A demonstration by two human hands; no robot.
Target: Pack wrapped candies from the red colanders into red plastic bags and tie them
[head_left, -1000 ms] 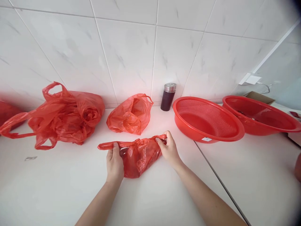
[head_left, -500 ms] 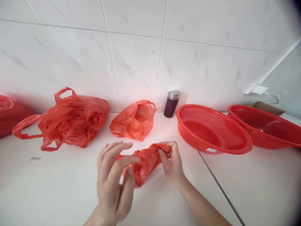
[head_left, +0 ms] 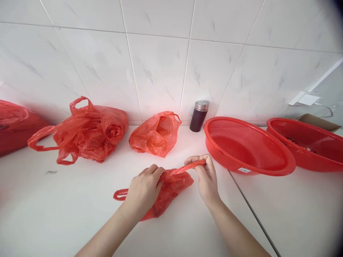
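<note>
A red plastic bag (head_left: 174, 191) lies on the white table in front of me. My left hand (head_left: 146, 187) is closed over its gathered top, and the fingertips are partly hidden. One handle loop sticks out to the left of that hand. My right hand (head_left: 207, 178) pinches the other handle, stretched into a twisted strip to the right. Behind the hands sits another crumpled red plastic bag (head_left: 158, 134), touched by neither hand. What the held bag contains I cannot make out.
A heap of red plastic bags (head_left: 93, 132) lies at left, with another red bag (head_left: 21, 125) at the edge. A dark flask (head_left: 198, 117) stands by the tiled wall. Two red baskets (head_left: 249, 146) (head_left: 316, 157) stand at right. A seam (head_left: 252, 208) crosses the table.
My left hand, raised with fingers spread before, has come down and closed on the bag. My right hand has drawn the handle out to the right into a strip. The view has shifted slightly.
</note>
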